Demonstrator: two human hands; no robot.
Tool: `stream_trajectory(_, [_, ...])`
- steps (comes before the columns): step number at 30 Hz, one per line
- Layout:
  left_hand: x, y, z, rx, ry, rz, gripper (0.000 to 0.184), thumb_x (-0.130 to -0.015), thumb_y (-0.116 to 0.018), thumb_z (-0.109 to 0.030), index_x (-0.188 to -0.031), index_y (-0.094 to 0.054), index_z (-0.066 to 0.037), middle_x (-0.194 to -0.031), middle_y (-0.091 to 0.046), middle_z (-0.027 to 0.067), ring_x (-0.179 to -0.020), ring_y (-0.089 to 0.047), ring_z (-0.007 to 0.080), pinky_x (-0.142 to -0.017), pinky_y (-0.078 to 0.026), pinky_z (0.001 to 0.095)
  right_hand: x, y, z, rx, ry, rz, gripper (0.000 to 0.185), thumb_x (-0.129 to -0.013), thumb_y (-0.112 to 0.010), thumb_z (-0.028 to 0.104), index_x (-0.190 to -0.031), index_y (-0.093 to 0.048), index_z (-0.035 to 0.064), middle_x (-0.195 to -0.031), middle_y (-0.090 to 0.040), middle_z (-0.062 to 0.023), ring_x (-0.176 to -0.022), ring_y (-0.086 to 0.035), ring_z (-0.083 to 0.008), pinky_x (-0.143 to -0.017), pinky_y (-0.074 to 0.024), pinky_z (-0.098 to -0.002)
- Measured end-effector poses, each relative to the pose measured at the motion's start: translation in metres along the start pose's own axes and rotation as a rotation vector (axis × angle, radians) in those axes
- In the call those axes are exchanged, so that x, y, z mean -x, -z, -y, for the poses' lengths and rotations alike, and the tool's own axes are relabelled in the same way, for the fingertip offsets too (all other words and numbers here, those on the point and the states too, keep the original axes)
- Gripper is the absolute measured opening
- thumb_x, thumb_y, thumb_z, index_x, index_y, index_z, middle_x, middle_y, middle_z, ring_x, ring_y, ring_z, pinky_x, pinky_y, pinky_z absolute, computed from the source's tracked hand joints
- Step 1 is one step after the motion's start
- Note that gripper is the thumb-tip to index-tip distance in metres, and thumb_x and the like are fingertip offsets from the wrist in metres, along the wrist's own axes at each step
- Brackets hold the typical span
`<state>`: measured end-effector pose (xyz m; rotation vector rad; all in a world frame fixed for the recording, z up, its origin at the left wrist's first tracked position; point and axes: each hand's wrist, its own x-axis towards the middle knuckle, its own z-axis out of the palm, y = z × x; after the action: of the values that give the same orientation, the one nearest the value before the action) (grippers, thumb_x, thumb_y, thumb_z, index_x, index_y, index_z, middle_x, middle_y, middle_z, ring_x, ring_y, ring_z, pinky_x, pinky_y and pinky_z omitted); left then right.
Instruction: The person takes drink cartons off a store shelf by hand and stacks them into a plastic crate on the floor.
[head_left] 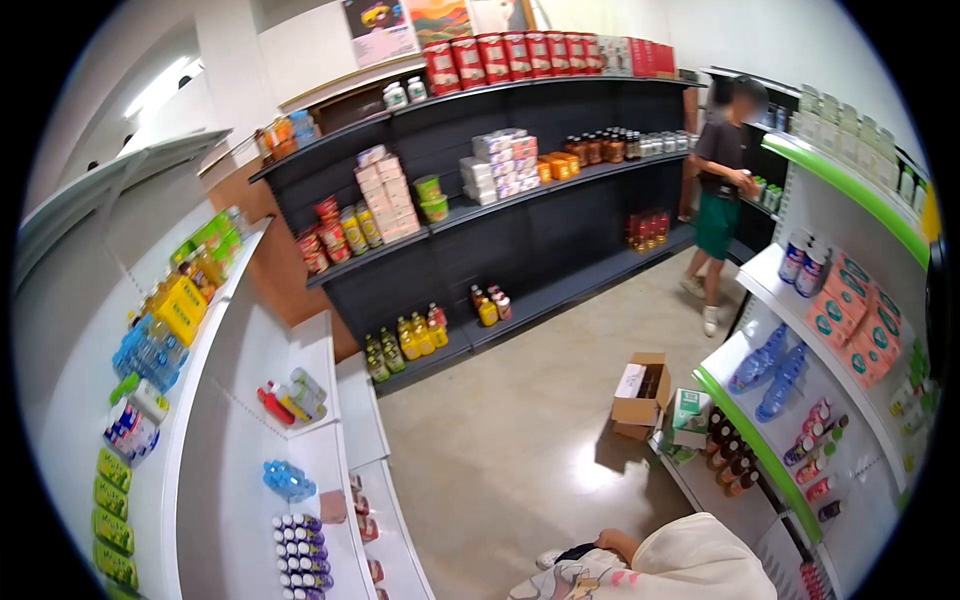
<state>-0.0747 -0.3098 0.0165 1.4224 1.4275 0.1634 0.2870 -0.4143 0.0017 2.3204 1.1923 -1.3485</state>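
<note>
My right hand (614, 542) is low in the view, just past my white sleeve (700, 555) and beside my printed shirt front (595, 578). Its fingers are small and partly hidden, so what they hold, if anything, does not show. Dark cloth (576, 552) and a white shoe (547, 559) appear beside it. My left hand is out of sight. On the floor ahead stands an open cardboard box (636, 409). A green-and-white carton (690, 417) sits by dark bottles (735, 470) on the low right shelf.
A dark shelf unit (530, 245) with tins, boxes and bottles spans the back. White shelves (225, 420) line the left; green-edged shelves (745, 440) stand close on the right. Another person (720, 185) stands at the far right, holding a small item. Pale floor (500, 450) lies between.
</note>
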Motion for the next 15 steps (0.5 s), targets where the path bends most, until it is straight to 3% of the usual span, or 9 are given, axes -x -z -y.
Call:
stream_trajectory(3, [0.012,0.006,0.014,0.023,0.046,-0.043,0.026,-0.083,-0.05,-0.022,-0.092,-0.061,0.0,-0.079,-0.064,0.0095,-0.067,-0.06,0.0203,-0.06,-0.046,0.0304,0.005,0.019,0.019,-0.005,0.027,0.111,0.04,-0.075,-0.055,0.041,-0.105,-0.064,0.0156,-0.104,-0.062,-0.0146,-0.1,-0.057,-0.0304,-0.086,-0.0445,-0.0387])
stream_trajectory(6, [0.029,0.008,0.029,0.062,0.106,-0.105,0.026,-0.083,-0.051,-0.022,-0.092,-0.061,0.0,-0.08,-0.064,0.0095,-0.068,-0.06,0.0205,-0.06,-0.046,0.0307,-0.045,0.008,0.018,0.1,0.176,0.16,0.036,-0.076,-0.056,0.035,-0.107,-0.063,0.0181,-0.101,-0.063,-0.0139,-0.097,-0.058,-0.0295,-0.084,-0.0448,-0.0388])
stream_trajectory(7, [0.034,0.007,0.036,0.069,0.126,-0.127,0.026,-0.083,-0.051,-0.022,-0.092,-0.061,0.0,-0.08,-0.064,0.0095,-0.068,-0.06,0.0206,-0.061,-0.046,0.0308,-0.026,0.03,0.019,0.269,0.663,0.128,0.031,-0.078,-0.054,0.027,-0.107,-0.063,0.0194,-0.098,-0.063,-0.0144,-0.095,-0.059,-0.0297,-0.082,-0.0459,-0.0389])
stream_trajectory(10, [0.055,-0.002,0.06,0.099,0.191,-0.192,0.026,-0.083,-0.051,-0.023,-0.093,-0.061,0.0,-0.08,-0.064,0.0095,-0.068,-0.06,0.0207,-0.061,-0.046,0.0311,-0.016,0.069,0.038,0.32,0.919,0.223,0.037,-0.07,-0.063,0.033,-0.1,-0.065,0.012,-0.092,-0.063,-0.0144,-0.089,-0.059,-0.0339,-0.078,-0.0461,-0.0396])
stream_trajectory(11, [0.056,-0.006,0.065,0.109,0.207,-0.219,0.027,-0.083,-0.051,-0.023,-0.093,-0.061,0.0,-0.08,-0.064,0.0095,-0.068,-0.06,0.0208,-0.062,-0.046,0.0312,-0.028,0.059,0.03,0.052,1.194,-0.03,0.032,-0.068,-0.064,0.029,-0.094,-0.065,0.0111,-0.082,-0.062,-0.0155,-0.08,-0.059,-0.0342,-0.072,-0.0455,-0.0417])
stream_trajectory(12, [0.057,-0.009,0.07,0.111,0.222,-0.233,0.027,-0.083,-0.051,-0.023,-0.093,-0.061,-0.001,-0.08,-0.064,0.0095,-0.069,-0.06,0.0209,-0.062,-0.046,0.0312,-0.025,0.072,0.046,0.173,1.242,-0.013,0.027,-0.072,-0.061,0.03,-0.091,-0.066,0.011,-0.077,-0.061,-0.0173,-0.073,-0.058,-0.0351,-0.07,-0.0441,-0.0435])
stream_trajectory(14, [0.055,-0.015,0.079,0.105,0.248,-0.27,0.027,-0.083,-0.051,-0.023,-0.093,-0.061,-0.001,-0.08,-0.064,0.0095,-0.069,-0.06,0.021,-0.062,-0.046,0.0314,0.012,0.105,0.07,-0.275,1.298,-0.027,0.025,-0.076,-0.058,0.031,-0.088,-0.066,0.0105,-0.079,-0.061,-0.0172,-0.074,-0.059,-0.0354,-0.069,-0.045,-0.0447])
stream_trajectory(15, [0.051,-0.011,0.082,0.083,0.258,-0.283,0.027,-0.083,-0.051,-0.023,-0.093,-0.061,-0.001,-0.08,-0.065,0.0095,-0.069,-0.06,0.021,-0.063,-0.046,0.0315,0.005,0.109,0.086,-0.3,1.152,0.017,0.025,-0.077,-0.058,0.031,-0.088,-0.066,0.0104,-0.078,-0.061,-0.0173,-0.074,-0.059,-0.0355,-0.069,-0.0452,-0.0447])
